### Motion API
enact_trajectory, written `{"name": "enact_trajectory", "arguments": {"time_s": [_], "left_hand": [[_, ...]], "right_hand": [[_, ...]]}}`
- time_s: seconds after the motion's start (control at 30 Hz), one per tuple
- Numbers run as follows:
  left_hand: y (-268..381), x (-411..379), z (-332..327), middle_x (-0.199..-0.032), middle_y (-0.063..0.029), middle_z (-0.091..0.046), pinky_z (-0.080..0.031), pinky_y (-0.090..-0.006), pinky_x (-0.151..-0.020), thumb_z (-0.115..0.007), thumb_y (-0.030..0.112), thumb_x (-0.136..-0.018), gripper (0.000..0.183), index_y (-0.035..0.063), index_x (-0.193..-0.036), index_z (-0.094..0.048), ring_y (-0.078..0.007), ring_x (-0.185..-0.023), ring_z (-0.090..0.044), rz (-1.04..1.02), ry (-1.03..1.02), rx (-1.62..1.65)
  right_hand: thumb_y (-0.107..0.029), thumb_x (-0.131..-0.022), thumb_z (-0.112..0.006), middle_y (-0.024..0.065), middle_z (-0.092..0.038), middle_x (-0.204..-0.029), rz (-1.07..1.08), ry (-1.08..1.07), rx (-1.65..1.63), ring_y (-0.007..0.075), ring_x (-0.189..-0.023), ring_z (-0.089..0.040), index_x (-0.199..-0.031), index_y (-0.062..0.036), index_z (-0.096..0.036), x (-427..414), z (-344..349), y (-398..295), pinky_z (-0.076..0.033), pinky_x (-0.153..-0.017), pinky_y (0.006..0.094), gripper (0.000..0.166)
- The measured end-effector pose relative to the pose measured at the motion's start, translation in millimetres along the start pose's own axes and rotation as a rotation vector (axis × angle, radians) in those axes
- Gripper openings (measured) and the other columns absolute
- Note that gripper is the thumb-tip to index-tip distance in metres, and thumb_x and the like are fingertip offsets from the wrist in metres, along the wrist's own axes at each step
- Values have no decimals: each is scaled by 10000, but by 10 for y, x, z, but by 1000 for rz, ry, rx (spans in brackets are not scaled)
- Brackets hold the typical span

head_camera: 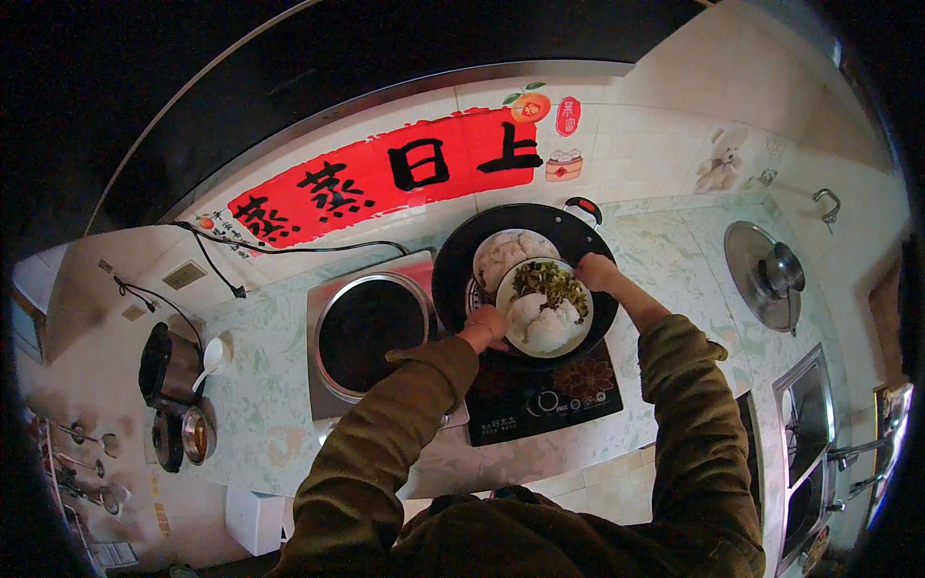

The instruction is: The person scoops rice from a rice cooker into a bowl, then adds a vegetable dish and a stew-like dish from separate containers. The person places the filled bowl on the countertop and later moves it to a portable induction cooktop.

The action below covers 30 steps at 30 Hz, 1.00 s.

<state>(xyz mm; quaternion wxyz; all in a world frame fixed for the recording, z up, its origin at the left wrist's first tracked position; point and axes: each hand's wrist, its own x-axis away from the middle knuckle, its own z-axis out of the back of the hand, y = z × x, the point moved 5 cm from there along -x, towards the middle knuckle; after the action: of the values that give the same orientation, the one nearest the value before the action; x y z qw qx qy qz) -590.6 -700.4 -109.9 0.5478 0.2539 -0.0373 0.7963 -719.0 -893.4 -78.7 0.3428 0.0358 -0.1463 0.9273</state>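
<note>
A white plate (514,334) carries white rice (553,329) and chopped greens (551,283). It is held over or in a black wok (452,264); its exact height I cannot tell. My left hand (484,326) grips its lower left rim, and my right hand (598,274) grips the rim at the upper right. Partly covered by the plate, a bowl of rice (509,253) sits inside the wok. A patterned dish edge (473,296) shows at the left, mostly hidden. Under the wok lies a black induction cooktop (545,408).
An electric hotplate (372,336) stands left of the wok. Farther left are a dark pot (173,368), a white spoon (209,361) and a metal bowl (196,435). On the right lie a wok lid (755,274) and a sink (806,419). A range hood (405,43) overhangs the counter.
</note>
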Motion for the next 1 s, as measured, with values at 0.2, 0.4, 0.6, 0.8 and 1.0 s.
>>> {"name": "enact_trajectory", "arguments": {"time_s": [0.2,0.4,0.6,0.8,1.0], "left_hand": [[-88,108,69,-839,-162,-599,-469,-343,-630,-651,233,-635,257,9,-756,-618,-270,-764,-590,119,93,377],[-78,196,86,-738,-141,-618,-486,-348,-572,-607,258,-688,267,4,-771,-619,-267,-665,-607,-308,297,-255],[190,419,224,-704,-144,-616,-479,-366,-522,-520,208,-752,223,14,-728,-626,-233,-556,-598,195,-29,363],[138,558,357,-735,-115,-623,-478,-272,-488,-473,166,-797,223,-8,-755,-606,-171,-528,-589,113,-23,540],[-434,1819,989,-784,-72,-608,-451,-233,-505,-566,288,-783,281,17,-853,-584,-92,-618,-545,-203,228,1256]], "right_hand": [[-240,-706,-518,168,-586,-722,178,-13,77,318,-712,-572,-708,-44,-623,26,47,-42,-461,-652,392,223],[-243,-689,-563,139,-595,-747,165,93,131,309,-717,-571,-735,-65,-628,55,121,-251,-463,-645,389,195],[-242,-682,-581,136,-597,-754,27,91,140,298,-732,-579,-765,-76,-636,2,116,-111,-468,-663,378,194],[-251,-682,-596,140,-592,-832,-62,73,105,309,-790,-568,-831,-49,-612,106,269,-54,-462,-688,386,251],[-187,-685,-643,122,-584,-751,159,549,-301,227,-703,-573,-800,-4,-551,874,729,-820,-450,-628,319,235]]}}
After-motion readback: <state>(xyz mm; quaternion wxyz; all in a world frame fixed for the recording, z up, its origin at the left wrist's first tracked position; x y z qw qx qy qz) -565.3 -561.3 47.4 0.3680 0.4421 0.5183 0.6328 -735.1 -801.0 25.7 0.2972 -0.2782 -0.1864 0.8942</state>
